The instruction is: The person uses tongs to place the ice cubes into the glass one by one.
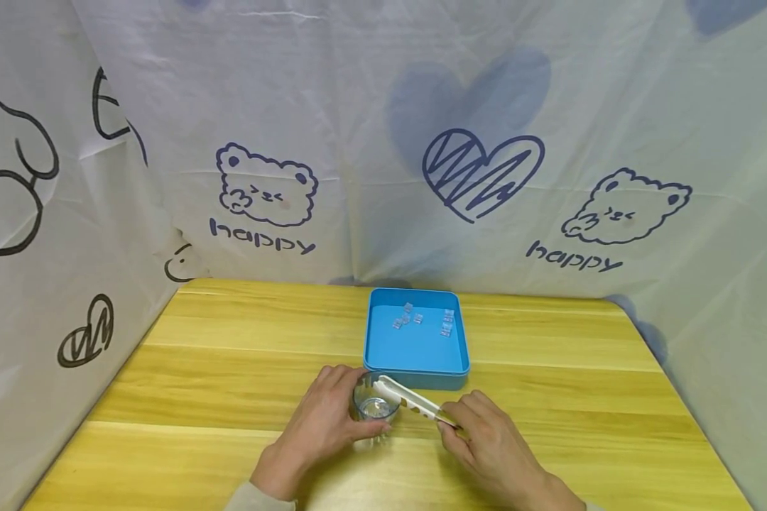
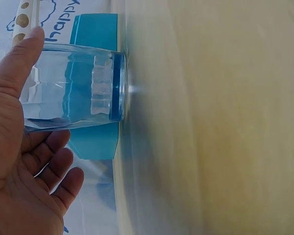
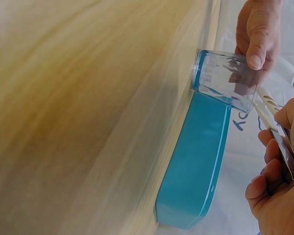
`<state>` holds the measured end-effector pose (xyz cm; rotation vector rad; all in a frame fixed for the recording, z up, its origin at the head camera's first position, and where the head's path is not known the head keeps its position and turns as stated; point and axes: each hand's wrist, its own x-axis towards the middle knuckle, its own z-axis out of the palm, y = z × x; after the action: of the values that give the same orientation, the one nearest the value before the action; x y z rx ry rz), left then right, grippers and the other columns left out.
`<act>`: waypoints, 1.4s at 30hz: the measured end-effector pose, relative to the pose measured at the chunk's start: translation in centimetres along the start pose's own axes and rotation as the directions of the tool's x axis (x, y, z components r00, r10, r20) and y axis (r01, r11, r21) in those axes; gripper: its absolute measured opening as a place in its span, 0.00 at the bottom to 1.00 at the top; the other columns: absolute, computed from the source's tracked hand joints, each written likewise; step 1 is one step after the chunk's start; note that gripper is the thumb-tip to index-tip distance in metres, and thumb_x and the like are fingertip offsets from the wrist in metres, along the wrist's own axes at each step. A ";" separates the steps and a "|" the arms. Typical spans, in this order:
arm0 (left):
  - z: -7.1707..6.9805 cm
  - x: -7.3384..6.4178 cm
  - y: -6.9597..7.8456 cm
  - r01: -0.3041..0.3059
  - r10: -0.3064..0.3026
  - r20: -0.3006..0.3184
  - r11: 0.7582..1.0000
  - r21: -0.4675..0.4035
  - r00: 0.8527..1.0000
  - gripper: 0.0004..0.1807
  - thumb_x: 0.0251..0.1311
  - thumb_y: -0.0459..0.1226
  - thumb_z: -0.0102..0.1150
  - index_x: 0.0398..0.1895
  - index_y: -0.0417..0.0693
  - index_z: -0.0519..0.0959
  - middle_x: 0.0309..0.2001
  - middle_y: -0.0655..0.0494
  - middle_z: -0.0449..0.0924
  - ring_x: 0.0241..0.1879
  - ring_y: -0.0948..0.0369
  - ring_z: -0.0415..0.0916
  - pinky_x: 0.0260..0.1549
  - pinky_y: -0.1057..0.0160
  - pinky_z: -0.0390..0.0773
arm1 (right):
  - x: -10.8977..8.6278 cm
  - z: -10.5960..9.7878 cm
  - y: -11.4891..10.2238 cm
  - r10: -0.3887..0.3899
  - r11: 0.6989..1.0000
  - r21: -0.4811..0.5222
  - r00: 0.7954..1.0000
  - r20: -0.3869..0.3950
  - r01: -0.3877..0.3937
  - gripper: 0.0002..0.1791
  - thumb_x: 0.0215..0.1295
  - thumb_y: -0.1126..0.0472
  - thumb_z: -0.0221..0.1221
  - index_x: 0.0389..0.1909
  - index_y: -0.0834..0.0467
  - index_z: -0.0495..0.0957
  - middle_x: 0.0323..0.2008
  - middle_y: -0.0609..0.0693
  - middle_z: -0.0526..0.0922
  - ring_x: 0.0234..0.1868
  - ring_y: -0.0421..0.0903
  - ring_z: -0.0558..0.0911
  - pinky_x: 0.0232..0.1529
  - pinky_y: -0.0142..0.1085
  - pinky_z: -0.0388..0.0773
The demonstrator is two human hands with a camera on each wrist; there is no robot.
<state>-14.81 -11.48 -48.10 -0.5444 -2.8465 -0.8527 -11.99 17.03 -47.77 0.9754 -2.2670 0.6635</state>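
My left hand (image 1: 326,411) grips a clear drinking glass (image 1: 376,406) near its rim, thumb on the near side and fingers around the far side. Upright on the wooden table, the glass stands in front of a blue tray (image 1: 415,348). My right hand (image 1: 488,440) holds a pair of tongs (image 1: 415,403), white toward the tips with a metal handle end. The tips reach over the mouth of the glass. Several small clear cubes (image 1: 418,319) lie in the tray, toward its back and right side. In the right wrist view the tongs (image 3: 279,142) lie between thumb and curled fingers.
The light wooden table (image 1: 243,355) runs out to both sides of the tray. A pale cloth (image 1: 371,142) with bear and heart drawings hangs behind the table and along both sides.
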 end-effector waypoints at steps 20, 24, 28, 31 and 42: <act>0.4 -0.1 -0.1 0.029 -0.028 0.015 0.998 -0.052 0.999 0.45 0.45 0.60 0.82 0.63 0.45 0.79 0.55 0.56 0.81 0.54 0.59 0.73 0.58 0.52 0.81 | 2.7 -2.0 2.6 0.071 0.985 -0.155 0.995 -0.069 -0.081 0.09 0.63 0.62 0.65 0.39 0.63 0.83 0.29 0.49 0.80 0.30 0.41 0.73 0.27 0.31 0.73; 0.5 -0.1 0.0 0.022 -0.022 0.007 0.999 -0.044 1.000 0.45 0.45 0.59 0.83 0.63 0.44 0.79 0.54 0.56 0.82 0.54 0.58 0.73 0.58 0.51 0.81 | 3.8 -2.5 4.0 0.116 0.966 -0.225 0.992 -0.050 -0.124 0.09 0.62 0.64 0.68 0.39 0.66 0.83 0.29 0.52 0.80 0.30 0.46 0.75 0.28 0.37 0.76; 0.5 -0.1 -0.1 0.031 -0.031 0.009 0.998 -0.049 0.999 0.45 0.45 0.59 0.83 0.63 0.45 0.78 0.54 0.56 0.81 0.55 0.58 0.73 0.58 0.51 0.81 | 4.6 -2.5 4.9 0.202 0.939 -0.282 0.979 -0.003 -0.194 0.08 0.65 0.64 0.68 0.37 0.66 0.82 0.28 0.53 0.79 0.30 0.48 0.74 0.29 0.38 0.75; 0.5 0.0 -0.2 0.036 -0.035 0.009 0.998 -0.049 0.999 0.46 0.45 0.59 0.83 0.64 0.45 0.78 0.54 0.56 0.81 0.54 0.58 0.73 0.57 0.51 0.81 | 5.1 -2.4 5.3 0.279 0.913 -0.323 0.959 0.044 -0.251 0.09 0.67 0.63 0.67 0.36 0.67 0.82 0.27 0.53 0.77 0.29 0.49 0.72 0.29 0.38 0.73; 0.7 0.0 -0.2 0.033 -0.032 0.015 0.997 -0.068 0.999 0.45 0.45 0.59 0.83 0.64 0.46 0.78 0.54 0.57 0.81 0.55 0.58 0.73 0.58 0.51 0.81 | 6.3 -1.8 6.5 0.309 0.830 -0.514 0.945 0.105 -0.215 0.17 0.66 0.61 0.68 0.23 0.64 0.74 0.19 0.52 0.68 0.24 0.52 0.68 0.27 0.39 0.69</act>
<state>-14.86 -11.27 -48.76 -0.5157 -2.8548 -0.9585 -19.94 19.10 -43.58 0.4880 -2.5765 0.0670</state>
